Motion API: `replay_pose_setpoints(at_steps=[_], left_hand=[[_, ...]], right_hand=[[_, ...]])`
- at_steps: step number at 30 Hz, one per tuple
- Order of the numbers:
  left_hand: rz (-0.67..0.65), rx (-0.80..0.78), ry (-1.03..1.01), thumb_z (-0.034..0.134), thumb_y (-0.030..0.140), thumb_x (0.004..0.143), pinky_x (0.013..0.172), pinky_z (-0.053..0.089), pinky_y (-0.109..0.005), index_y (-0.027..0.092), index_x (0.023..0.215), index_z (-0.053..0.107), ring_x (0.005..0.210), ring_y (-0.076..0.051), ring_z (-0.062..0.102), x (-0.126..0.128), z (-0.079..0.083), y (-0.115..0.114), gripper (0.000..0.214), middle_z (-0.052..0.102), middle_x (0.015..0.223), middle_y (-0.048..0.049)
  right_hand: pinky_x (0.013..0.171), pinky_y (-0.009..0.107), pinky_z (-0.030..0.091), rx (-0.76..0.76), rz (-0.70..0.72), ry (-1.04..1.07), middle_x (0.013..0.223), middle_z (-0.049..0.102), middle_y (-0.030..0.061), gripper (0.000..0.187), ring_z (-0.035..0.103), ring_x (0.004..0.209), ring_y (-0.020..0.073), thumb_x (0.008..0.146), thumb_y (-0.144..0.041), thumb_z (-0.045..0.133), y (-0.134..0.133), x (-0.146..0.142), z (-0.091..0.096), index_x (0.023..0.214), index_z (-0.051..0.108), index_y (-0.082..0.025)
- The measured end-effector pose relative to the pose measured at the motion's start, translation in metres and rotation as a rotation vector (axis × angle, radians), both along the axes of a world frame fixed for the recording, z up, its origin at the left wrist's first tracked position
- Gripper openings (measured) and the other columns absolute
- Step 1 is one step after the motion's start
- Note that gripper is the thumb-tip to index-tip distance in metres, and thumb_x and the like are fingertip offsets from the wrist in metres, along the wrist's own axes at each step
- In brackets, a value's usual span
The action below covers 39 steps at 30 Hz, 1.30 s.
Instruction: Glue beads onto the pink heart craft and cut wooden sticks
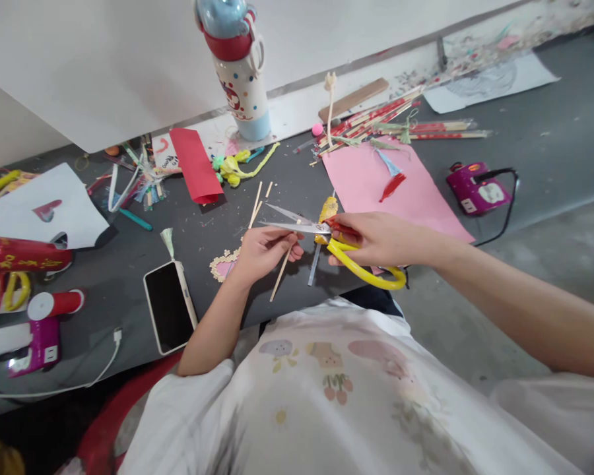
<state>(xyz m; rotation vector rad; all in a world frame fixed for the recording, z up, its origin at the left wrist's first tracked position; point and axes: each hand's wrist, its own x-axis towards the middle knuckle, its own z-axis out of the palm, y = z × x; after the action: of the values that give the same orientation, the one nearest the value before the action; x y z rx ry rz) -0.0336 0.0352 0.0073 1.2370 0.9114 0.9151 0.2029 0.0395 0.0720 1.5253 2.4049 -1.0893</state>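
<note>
– As the head view looks down on the grey surface [292, 175], what do the 2 hands hold?
– The right hand [369, 241] wraps the handles of the yellow-handled scissors [366, 272], whose 2 blades stand apart and point left.
– And the left hand [270, 251]?
– It pinches 1 thin wooden stick [279, 279] between thumb and fingers. The stick slants, its upper end right at the blades; I cannot tell whether they touch it.
– What lies near the left hand?
– Just beyond it, more pale sticks [255, 206] and 1 short piece [268, 189]. Beside the wrist, partly hidden, is a pink piece edged with small pale bits [216, 266].
– And near the right hand?
– A lumpy yellow thing [328, 210] sits partly behind the scissors; I cannot tell what it is. The pink sheet [400, 191] lies beyond.
– Farther out?
– A dark-screened phone [168, 307] lies left of the left forearm, red paper [197, 165] lies farther back, and a bottle [247, 92] stands upright behind.
</note>
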Motion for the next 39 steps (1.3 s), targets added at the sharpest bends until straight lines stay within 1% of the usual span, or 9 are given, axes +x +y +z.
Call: replay_pose_setpoints(at_steps=[4, 7, 9, 16, 24, 29, 34, 36, 39], left_hand=[[0.027, -0.017, -0.032, 0.081, 0.042, 0.07, 0.064, 0.061, -0.025, 0.015, 0.089, 0.073, 0.068, -0.016, 0.073, 0.0, -0.007, 0.005, 0.034, 0.076, 0.078, -0.0074], [0.059, -0.018, -0.166, 0.086, 0.047, 0.061, 0.08, 0.061, -0.03, 0.018, 0.11, 0.068, 0.092, -0.022, 0.074, -0.001, -0.011, 0.008, 0.06, 0.076, 0.103, -0.0115], [0.086, -0.023, -0.224, 0.085, 0.052, 0.059, 0.086, 0.059, -0.032, 0.019, 0.115, 0.066, 0.1, -0.024, 0.072, -0.002, -0.011, 0.009, 0.067, 0.074, 0.109, -0.013], [0.205, -0.007, -0.218, 0.081, 0.051, 0.065, 0.073, 0.059, -0.025, 0.015, 0.1, 0.068, 0.084, -0.018, 0.074, 0.0, -0.01, 0.004, 0.052, 0.076, 0.094, -0.0108], [0.287, 0.018, -0.21, 0.08, 0.052, 0.066, 0.069, 0.058, -0.027, 0.016, 0.092, 0.067, 0.076, -0.017, 0.073, 0.004, -0.009, 0.0, 0.045, 0.077, 0.087, -0.0086], [0.277, -0.003, -0.238, 0.08, 0.05, 0.067, 0.069, 0.058, -0.024, 0.017, 0.092, 0.068, 0.077, -0.016, 0.073, 0.004, -0.01, 0.002, 0.044, 0.077, 0.088, -0.0079], [0.246, -0.045, -0.217, 0.081, 0.052, 0.064, 0.077, 0.06, -0.026, 0.016, 0.104, 0.068, 0.088, -0.018, 0.074, 0.002, -0.013, 0.007, 0.055, 0.076, 0.098, -0.0103], [0.208, -0.086, -0.167, 0.085, 0.051, 0.058, 0.076, 0.061, -0.028, 0.015, 0.097, 0.07, 0.084, -0.019, 0.074, 0.001, -0.012, 0.007, 0.055, 0.077, 0.091, -0.0092], [0.177, -0.122, -0.027, 0.09, 0.04, 0.052, 0.063, 0.061, -0.025, 0.014, 0.084, 0.073, 0.065, -0.016, 0.072, 0.003, -0.007, 0.005, 0.044, 0.076, 0.073, -0.0048]], right_hand=[[0.061, 0.028, 0.038, 0.002, 0.002, -0.02, 0.087, 0.068, 0.0066, 0.056, 0.062, 0.07, 0.0204, 0.079, -0.072, 0.051, -0.001, -0.003, 0.003, 0.096, 0.055, -0.019], [0.059, 0.028, 0.037, 0.006, 0.002, -0.049, 0.085, 0.068, 0.0068, 0.06, 0.062, 0.068, 0.0209, 0.077, -0.075, 0.05, -0.002, -0.006, 0.005, 0.099, 0.056, -0.019], [0.059, 0.028, 0.037, 0.015, 0.011, -0.072, 0.085, 0.068, 0.0074, 0.061, 0.061, 0.068, 0.0213, 0.077, -0.076, 0.049, -0.003, -0.009, 0.005, 0.099, 0.057, -0.019], [0.058, 0.028, 0.036, 0.023, 0.022, -0.089, 0.083, 0.067, 0.0067, 0.061, 0.058, 0.066, 0.0206, 0.075, -0.076, 0.05, -0.003, -0.015, 0.003, 0.098, 0.056, -0.02], [0.058, 0.028, 0.034, 0.042, 0.073, -0.086, 0.082, 0.067, 0.0077, 0.062, 0.059, 0.066, 0.0211, 0.075, -0.076, 0.05, -0.002, -0.018, 0.002, 0.097, 0.058, -0.019], [0.058, 0.028, 0.035, 0.04, 0.053, -0.089, 0.082, 0.068, 0.0084, 0.063, 0.061, 0.067, 0.0214, 0.075, -0.075, 0.051, 0.0, -0.017, 0.005, 0.101, 0.061, -0.018], [0.062, 0.029, 0.04, 0.058, -0.005, -0.045, 0.092, 0.07, 0.0106, 0.067, 0.064, 0.074, 0.0235, 0.078, -0.07, 0.05, 0.001, -0.015, 0.002, 0.115, 0.059, -0.015], [0.064, 0.03, 0.042, 0.058, -0.037, -0.052, 0.096, 0.07, 0.0113, 0.069, 0.065, 0.077, 0.0249, 0.078, -0.071, 0.051, 0.002, -0.014, 0.002, 0.118, 0.057, -0.015], [0.065, 0.031, 0.043, 0.051, -0.067, -0.072, 0.098, 0.07, 0.0122, 0.073, 0.065, 0.081, 0.0268, 0.076, -0.074, 0.052, 0.002, -0.011, 0.002, 0.118, 0.056, -0.014]])
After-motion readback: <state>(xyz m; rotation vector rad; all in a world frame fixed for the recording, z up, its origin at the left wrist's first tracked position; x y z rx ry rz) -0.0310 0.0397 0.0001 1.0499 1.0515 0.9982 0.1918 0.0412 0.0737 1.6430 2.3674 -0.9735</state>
